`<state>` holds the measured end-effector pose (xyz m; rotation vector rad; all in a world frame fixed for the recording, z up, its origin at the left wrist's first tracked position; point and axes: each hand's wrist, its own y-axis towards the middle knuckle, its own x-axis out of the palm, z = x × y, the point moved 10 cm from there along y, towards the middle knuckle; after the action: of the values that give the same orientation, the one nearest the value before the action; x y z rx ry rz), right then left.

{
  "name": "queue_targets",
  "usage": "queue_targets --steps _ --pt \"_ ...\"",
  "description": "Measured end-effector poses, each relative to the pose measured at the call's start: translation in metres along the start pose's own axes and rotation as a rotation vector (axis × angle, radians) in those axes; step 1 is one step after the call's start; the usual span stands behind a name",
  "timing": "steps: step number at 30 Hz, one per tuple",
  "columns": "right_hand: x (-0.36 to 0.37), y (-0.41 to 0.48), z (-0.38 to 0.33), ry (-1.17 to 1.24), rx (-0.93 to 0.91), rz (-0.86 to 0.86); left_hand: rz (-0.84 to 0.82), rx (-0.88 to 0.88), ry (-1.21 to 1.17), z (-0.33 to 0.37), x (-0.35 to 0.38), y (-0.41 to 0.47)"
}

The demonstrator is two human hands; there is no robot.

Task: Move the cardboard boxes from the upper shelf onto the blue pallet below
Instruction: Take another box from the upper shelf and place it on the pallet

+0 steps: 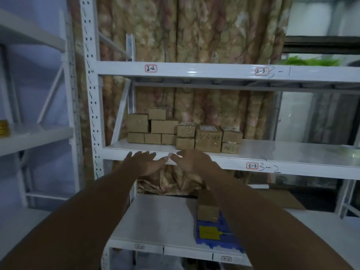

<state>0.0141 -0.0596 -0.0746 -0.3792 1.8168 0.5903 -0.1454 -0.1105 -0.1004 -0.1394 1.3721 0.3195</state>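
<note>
Several brown cardboard boxes [183,132] are stacked on the white upper shelf [292,152], some with handwriting on their fronts. Both my hands reach toward the shelf's front edge, just below the boxes. My left hand [145,161] has its fingers spread and straight, holding nothing. My right hand [191,159] is beside it, fingers relaxed, also empty; their thumbs nearly touch. On the lower shelf lies the blue pallet [220,236], with one cardboard box [208,212] on its far end and a yellow tag [209,232] on top, partly hidden by my right forearm.
A white perforated upright [90,94] stands left of the boxes. A patterned curtain [194,30] hangs behind the rack. A flat cardboard sheet [278,199] lies on the lower shelf at the right. Another rack [35,137] stands on the left.
</note>
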Motion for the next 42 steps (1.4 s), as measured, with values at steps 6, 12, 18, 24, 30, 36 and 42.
queue_targets --steps 6,12,18,24,30,36,42 --pt "-0.032 0.023 -0.038 -0.174 -0.08 0.088 0.105 -0.088 0.036 -0.024 -0.057 -0.001" --pt "-0.039 0.044 -0.066 -0.23 -0.053 0.113 0.225 -0.027 0.11 -0.045 -0.089 0.02" --pt "-0.023 0.092 -0.083 -0.23 -0.011 0.123 0.214 0.069 0.115 -0.069 -0.097 0.062" --pt "-0.026 0.132 -0.092 -0.096 0.05 0.221 0.261 0.127 0.127 -0.082 -0.112 0.104" --pt "-0.047 0.173 -0.071 0.135 0.173 0.377 0.32 0.196 -0.127 -0.079 -0.131 0.159" --pt "-0.058 0.212 -0.061 0.274 0.249 0.383 0.37 0.168 -0.289 -0.069 -0.139 0.189" --pt "-0.048 0.237 -0.059 0.419 0.242 0.4 0.357 0.218 -0.193 -0.051 -0.124 0.218"
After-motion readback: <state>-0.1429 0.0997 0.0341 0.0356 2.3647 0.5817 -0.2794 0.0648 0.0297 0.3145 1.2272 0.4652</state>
